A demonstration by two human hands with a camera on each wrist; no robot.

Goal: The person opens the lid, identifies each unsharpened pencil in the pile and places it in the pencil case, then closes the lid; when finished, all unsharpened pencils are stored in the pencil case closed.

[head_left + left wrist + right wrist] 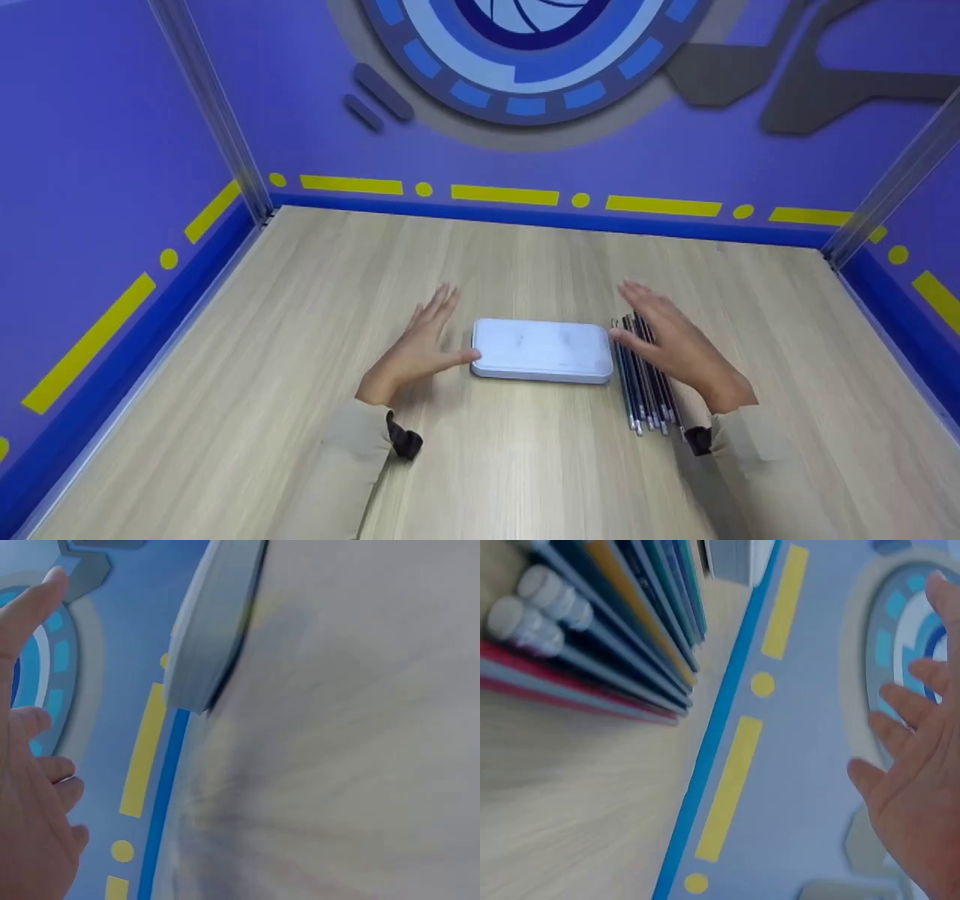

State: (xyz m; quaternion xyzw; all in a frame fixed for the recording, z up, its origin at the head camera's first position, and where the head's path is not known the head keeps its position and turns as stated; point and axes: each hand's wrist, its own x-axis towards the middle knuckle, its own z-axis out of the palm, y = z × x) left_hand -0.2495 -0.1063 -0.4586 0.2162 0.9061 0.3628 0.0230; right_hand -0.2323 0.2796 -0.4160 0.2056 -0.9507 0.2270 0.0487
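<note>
Fingers [444, 301], head view: extended, thumbs apart, on left hand [416, 349] and right hand [679, 349]; nothing held. White case [541, 349] lay between them on the wooden table [487, 457]; pencils [646, 386], mostly dark, beside its right end. Left wrist view: a gap showed between hand and case. Right wrist view: one orange barrel [626, 589], one red-edged barrel [525, 675], pale pencil ends [508, 619], colours indistinct from above.

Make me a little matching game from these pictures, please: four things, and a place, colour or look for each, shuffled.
1. Case
2. Pencils
3. Left hand
4. Back wall

A. Purple-blue, with yellow dashes
B. Side by side, just right of the case
C. Pale, with rounded corners
D. Fingers extended, by the case's left end

Pairs: 1-C, 2-B, 3-D, 4-A
</note>
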